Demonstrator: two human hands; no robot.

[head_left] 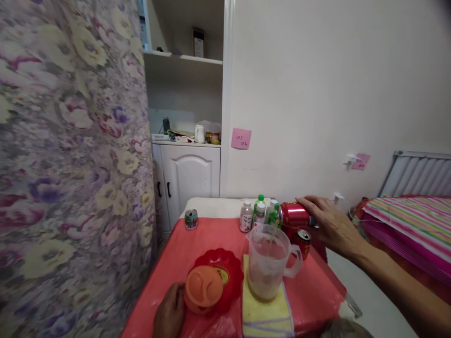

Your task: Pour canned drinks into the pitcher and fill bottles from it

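A red can (294, 214) lies tilted on its side in the air, with my right hand (326, 220) wrapped round its base end. Its top points left over the clear plastic pitcher (266, 270), and a thin stream seems to fall inside. The pitcher stands on a folded yellow cloth (259, 314), its handle to the right, with a little liquid at the bottom. My left hand (171, 310) holds the side of an orange lidded bowl (203, 287), which overlaps a red scalloped plate (230, 263).
Several bottles (245, 217) stand at the table's back, behind the pitcher. Another red can (303, 241) is right of the pitcher. A small green can (191, 219) stands at the back left of the red-covered table (169, 267). A floral curtain (77, 164) hangs at left.
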